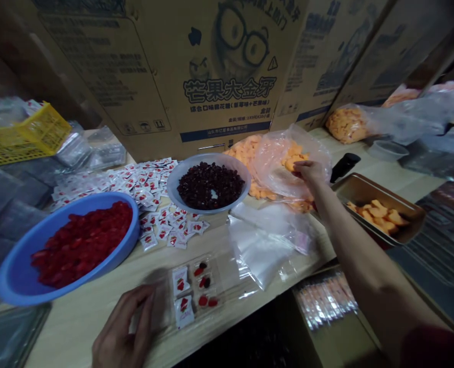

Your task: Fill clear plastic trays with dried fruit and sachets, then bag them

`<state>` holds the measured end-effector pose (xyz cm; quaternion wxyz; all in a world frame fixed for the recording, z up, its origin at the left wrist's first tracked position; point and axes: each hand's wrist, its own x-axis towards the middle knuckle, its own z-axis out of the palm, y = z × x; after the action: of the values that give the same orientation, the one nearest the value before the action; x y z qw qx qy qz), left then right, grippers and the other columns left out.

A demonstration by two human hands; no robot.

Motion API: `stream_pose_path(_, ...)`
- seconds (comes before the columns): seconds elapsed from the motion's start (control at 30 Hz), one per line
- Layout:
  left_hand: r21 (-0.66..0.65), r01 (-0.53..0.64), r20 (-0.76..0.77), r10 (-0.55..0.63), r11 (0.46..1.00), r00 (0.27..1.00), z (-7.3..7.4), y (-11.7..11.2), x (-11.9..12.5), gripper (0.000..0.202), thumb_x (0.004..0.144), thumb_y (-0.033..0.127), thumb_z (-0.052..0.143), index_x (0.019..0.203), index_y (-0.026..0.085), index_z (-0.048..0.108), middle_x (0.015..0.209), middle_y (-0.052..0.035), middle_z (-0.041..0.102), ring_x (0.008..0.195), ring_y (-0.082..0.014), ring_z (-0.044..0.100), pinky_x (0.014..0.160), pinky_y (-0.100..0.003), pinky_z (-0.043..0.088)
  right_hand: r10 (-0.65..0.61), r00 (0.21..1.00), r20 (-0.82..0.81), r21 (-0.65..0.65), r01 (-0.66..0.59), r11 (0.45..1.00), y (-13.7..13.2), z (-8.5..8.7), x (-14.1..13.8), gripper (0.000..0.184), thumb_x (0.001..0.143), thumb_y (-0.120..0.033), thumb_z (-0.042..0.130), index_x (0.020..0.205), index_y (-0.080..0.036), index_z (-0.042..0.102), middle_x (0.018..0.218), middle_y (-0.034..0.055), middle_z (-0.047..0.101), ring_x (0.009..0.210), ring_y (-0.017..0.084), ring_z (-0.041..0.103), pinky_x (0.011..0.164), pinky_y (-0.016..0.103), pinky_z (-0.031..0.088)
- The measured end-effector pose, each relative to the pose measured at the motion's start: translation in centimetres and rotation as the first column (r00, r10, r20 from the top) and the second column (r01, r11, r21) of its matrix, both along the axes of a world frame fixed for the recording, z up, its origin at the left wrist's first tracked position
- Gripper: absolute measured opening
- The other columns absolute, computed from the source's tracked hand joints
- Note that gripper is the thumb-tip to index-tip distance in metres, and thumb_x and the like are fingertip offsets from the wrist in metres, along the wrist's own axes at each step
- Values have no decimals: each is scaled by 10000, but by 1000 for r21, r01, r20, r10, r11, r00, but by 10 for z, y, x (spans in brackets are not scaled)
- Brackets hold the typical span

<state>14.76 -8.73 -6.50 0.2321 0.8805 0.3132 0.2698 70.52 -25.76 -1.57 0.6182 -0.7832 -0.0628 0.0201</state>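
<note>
Curling loosely, hold unclear, the left hand (125, 324) flanks the worktop's (73, 332) front-edge tray (192, 287), packets (180, 281) and red sweets (202, 300) in, orange lacking, while farther back the right hand (311, 173) pinches an orange sweet (290, 164).

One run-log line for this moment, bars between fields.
Left hand: beside clear tray, contact unclear | Right hand: at orange pieces amid clear plastic | Tray: two white packets, red pieces, dark pieces

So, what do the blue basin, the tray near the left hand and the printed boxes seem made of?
Blue basin: probably plastic, smooth, soft sheen. Tray: likely thin plastic, glossy; the table shows through. Boxes: cardboard, matt, brown.
</note>
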Motion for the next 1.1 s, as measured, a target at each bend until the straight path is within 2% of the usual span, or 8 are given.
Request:
stream_pose_path(0.17,-164,-23,142,47,986,989,13,-10,21,190,920,369,590,1020,228,669,1031,-37,676,934,-176,640,596,-202,513,213,976,-51,210,-198,957,-30,23,-90,211,661,-193,845,830,-163,721,778,8,709,640,99,640,687,246,595)
stream_pose_path(0.27,-260,42,214,15,965,977,34,-21,36,164,949,315,564,1017,208,668,1011,-40,678,948,-166,634,841,-262,514,517,843,-145,305,-459,834,-13,6,-184,333,599,-315,905,880,-197,770,906,41,750,736,140,676,692,255,594)
stream_pose_path(0.37,-369,142,221,-62,919,973,46,-20,37,269,961,315,555,1198,211,628,1134,-68,672,955,-164,634,862,-285,507,736,627,-257,359,-645,675,22,-19,-280,336,629,-380,894,889,-200,780,943,66,764,801,175,693,727,287,585)
stream_pose_path(0.53,-433,151,126,-106,889,986,37,-11,-1,295,931,314,610,1211,228,653,1182,-76,675,969,-175,634,869,-302,502,906,338,-253,448,-790,420,71,-56,-386,293,704,-417,830,893,-202,767,871,46,767,793,195,702,771,342,568)
stream_pose_path(0.67,-453,29,63,-1,891,998,19,-12,-32,220,925,277,604,1122,217,683,1053,-58,699,878,-165,636,810,-296,501,945,292,-148,317,-891,325,81,-73,-411,194,793,-364,724,908,-212,762,893,47,770,828,218,717,810,376,567)
stream_pose_path(0.8,-431,-23,-20,16,902,1000,9,-18,-44,205,930,235,576,1113,226,667,1041,-43,702,876,-168,633,793,-297,494,937,350,-13,39,-936,350,75,-76,-414,226,853,-293,637,1020,-201,760,1001,90,769,913,253,721,862,424,564)
stream_pose_path(1.0,-118,-55,-192,32,991,981,10,-27,-37,200,942,183,521,1069,199,675,1064,-86,658,1023,-238,553,904,-400,454,891,432,140,-52,-895,443,63,-64,-411,244,917,-260,591,1107,-244,744,1109,86,748,1037,257,698,924,433,553)
stream_pose_path(1.1,-6,-62,-294,57,998,954,7,-26,-33,208,948,220,533,1067,210,703,1078,-103,630,1021,-260,511,860,-417,448,925,331,187,-106,-929,354,61,-61,-416,271,936,-213,562,1140,-267,733,1098,75,745,1036,256,682,931,452,533)
